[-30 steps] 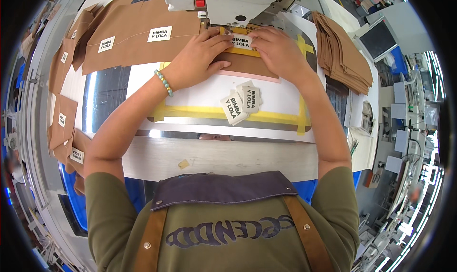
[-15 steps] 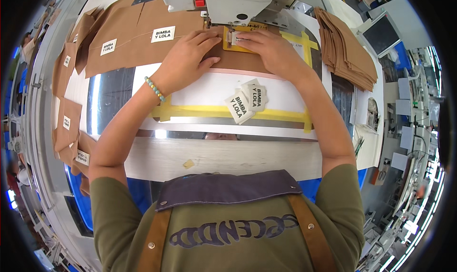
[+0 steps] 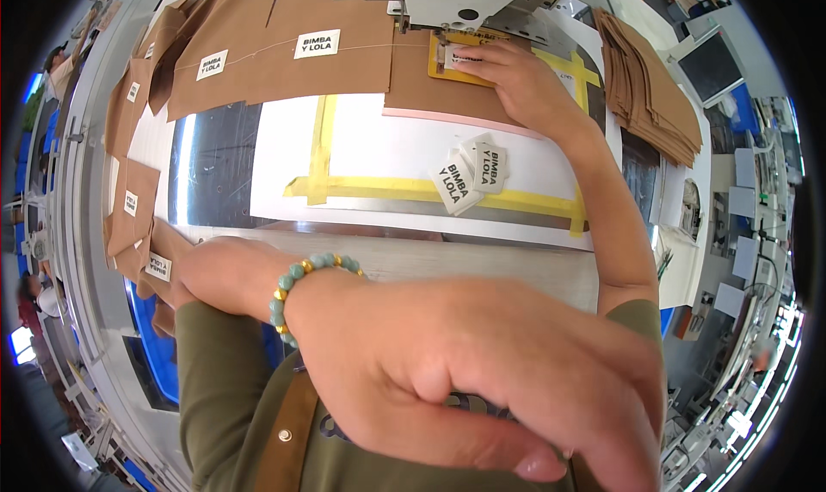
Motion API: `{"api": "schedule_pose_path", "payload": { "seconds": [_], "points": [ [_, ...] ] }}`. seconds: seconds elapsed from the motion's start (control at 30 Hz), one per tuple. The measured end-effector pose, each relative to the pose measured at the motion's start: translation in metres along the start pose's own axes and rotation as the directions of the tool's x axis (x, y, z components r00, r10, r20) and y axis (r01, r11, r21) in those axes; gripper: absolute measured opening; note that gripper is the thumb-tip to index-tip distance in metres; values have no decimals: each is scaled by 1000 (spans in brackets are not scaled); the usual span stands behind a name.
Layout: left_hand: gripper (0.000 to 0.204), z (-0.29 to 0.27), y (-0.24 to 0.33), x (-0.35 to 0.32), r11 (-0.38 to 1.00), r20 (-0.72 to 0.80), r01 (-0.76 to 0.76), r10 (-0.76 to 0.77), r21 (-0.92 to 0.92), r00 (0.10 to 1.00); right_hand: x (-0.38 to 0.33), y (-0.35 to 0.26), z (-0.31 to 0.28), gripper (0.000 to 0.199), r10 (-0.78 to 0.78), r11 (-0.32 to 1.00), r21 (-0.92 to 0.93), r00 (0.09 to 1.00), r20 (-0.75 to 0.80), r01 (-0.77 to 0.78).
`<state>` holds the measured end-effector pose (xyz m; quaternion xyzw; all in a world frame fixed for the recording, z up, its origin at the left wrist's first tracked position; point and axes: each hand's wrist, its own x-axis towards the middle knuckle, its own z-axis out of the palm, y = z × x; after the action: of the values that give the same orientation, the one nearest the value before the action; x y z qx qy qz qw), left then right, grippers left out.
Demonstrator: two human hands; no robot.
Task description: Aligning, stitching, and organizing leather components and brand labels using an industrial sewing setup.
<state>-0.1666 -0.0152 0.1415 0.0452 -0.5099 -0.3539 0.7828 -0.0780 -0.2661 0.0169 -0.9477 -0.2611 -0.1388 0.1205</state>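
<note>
My right hand (image 3: 508,72) lies with fingers stretched over a yellow frame-like template (image 3: 438,59), under the sewing machine head (image 3: 465,0). A small white label (image 3: 453,57) shows in the template's opening, partly hidden by the fingers. Beneath is a brown fabric panel (image 3: 430,96) with a pink lower edge. My left hand (image 3: 456,346), wearing a beaded bracelet (image 3: 297,271), is raised close in front of my chest. Its thumb and forefinger hang loosely apart at the base, and nothing shows between them; the other fingers are partly hidden.
Loose white labels (image 3: 469,175) lie on the white sheet bordered with yellow tape (image 3: 396,186). Joined brown panels with labels (image 3: 284,66) trail leftward and down the table's left side. A stack of brown panels (image 3: 645,87) is at right, near a monitor (image 3: 711,64).
My left hand has left the brown panel and come back toward my chest, close to the camera. My right hand stays on the template. The whole view has shifted slightly.
</note>
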Motion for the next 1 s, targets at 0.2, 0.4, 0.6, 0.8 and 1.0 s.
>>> {"api": "schedule_pose_path", "payload": {
  "seconds": [0.2,0.4,0.6,0.8,1.0],
  "points": [
    [24,32,-16,-4,985,-36,-64,59,-157,998,4,0,5,45,-25,999,-36,999,-20,24],
    [23,34,-8,-13,971,-52,-28,16,-237,999,8,9,8,47,80,997,15,996,31,-80],
    [20,-23,39,-20,814,-66,484,-490,323,869,13,12,7,46,81,997,4,997,18,-81],
    [21,-102,36,-58,206,-572,661,-361,722,737,9,-2,-7,42,157,985,54,985,77,-162],
    [34,-155,65,-83,-446,-447,361,-101,819,889,-46,-45,-66,30,129,990,-44,985,-116,-135]
  ]
}}
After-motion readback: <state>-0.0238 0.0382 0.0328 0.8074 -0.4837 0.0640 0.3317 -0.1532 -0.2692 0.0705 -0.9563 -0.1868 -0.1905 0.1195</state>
